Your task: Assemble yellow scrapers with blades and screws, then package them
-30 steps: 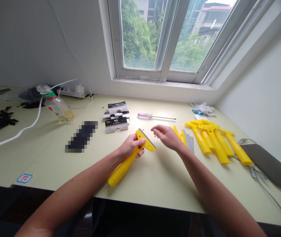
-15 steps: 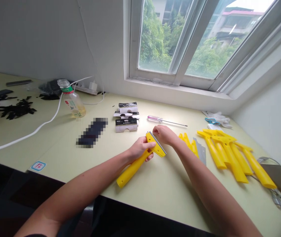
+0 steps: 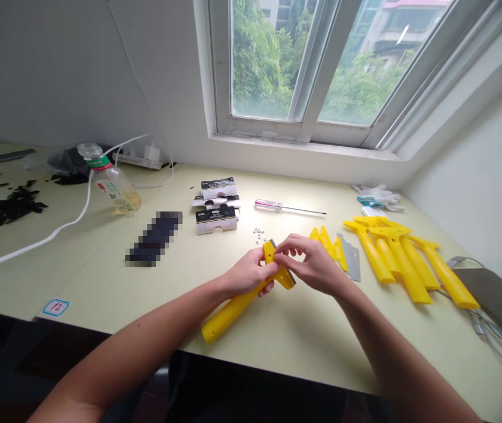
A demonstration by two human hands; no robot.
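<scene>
While closed around the neck of a yellow plastic scraper [image 3: 233, 311], the left hand [image 3: 247, 273] firmly wrapped, fingers [image 3: 260, 260] fully curled, handle slanting down toward the front of the pale green bench [image 3: 78, 288], its far end low over the surface, contact hard to tell. Scraper head raised near the middle of the bench, steel blade [image 3: 289, 279] showing along its far edge. Now no longer apart: the right hand [image 3: 314, 264] drawn in against that head, fingertips [image 3: 279, 254] nearly closed in a pinch at its upper corner, with any small part between them hidden. Newly in view just beyond the head, a small scatter of silver beads [image 3: 258, 235], perhaps tiny screws or nuts, too small to tell. Just right of the hands, loose steel blades [image 3: 348, 255] beside yellow scraper parts [image 3: 325, 244]. Farther right, a heap of finished-looking yellow scrapers [image 3: 391, 258]. Behind, cardboard blade packs [image 3: 215, 205] and a pink-handled screwdriver [image 3: 268, 205]. Farther left, a blurred dark object [image 3: 154, 238], a plastic bottle [image 3: 112, 188], a white cable [image 3: 30, 244] and black scraps [image 3: 8, 205].
</scene>
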